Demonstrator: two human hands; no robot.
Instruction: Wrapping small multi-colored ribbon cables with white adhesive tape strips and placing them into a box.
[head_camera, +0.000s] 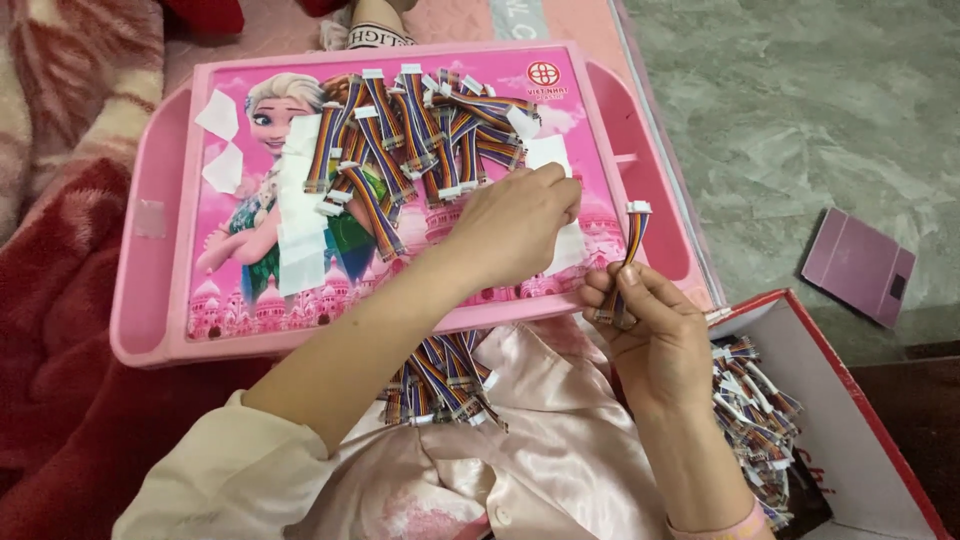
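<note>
A pink lap tray (150, 300) with a cartoon picture lies across my lap. On its far part sits a heap of rainbow ribbon cables (420, 130) with white plug ends. My left hand (515, 225) reaches over the tray with its fingers bunched at the right edge of that heap, next to a white paper patch (548, 155); what the fingertips pinch is hidden. My right hand (645, 325) hovers by the tray's right front corner and holds one ribbon cable (633, 240) upright, white plug on top.
More ribbon cables (440, 385) lie on the pink satin cloth on my lap below the tray. An open white box with a red rim (860, 420) at the right holds several cables. A flat mauve device (858, 265) lies on the green stone floor. Red blanket (60, 350) at left.
</note>
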